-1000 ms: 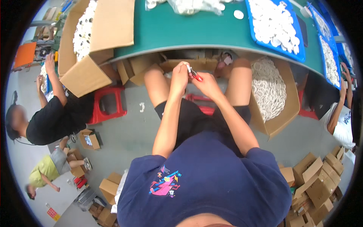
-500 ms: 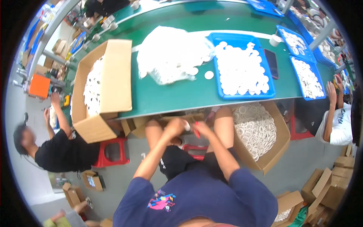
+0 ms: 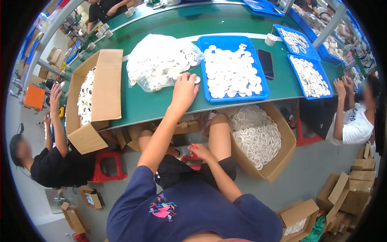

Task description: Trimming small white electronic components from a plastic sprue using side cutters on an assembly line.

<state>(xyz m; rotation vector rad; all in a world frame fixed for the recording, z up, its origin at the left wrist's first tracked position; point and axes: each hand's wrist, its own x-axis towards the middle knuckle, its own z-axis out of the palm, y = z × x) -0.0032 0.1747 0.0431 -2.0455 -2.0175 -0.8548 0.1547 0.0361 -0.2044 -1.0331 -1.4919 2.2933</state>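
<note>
My left hand is over the green table at the near right edge of a clear plastic bag full of white round pieces. Its fingers are stretched forward and slightly apart, with the fingertips at the bag. One loose white disc lies just right of them. In my lap, my right hand is closed round a red-handled tool with a thin metal tip pointing up and away. A blue tray of white discs stands right of the bag.
A cardboard box of white pieces stands left of the bag. Beyond the tray lie a phone and a small white cup. An open carton of white rings sits below the table edge. Co-workers sit on both sides.
My left hand has moved from beside my right hand up to the bag, and the white piece it held is gone from view. My right hand has lowered with the red-handled tool.
</note>
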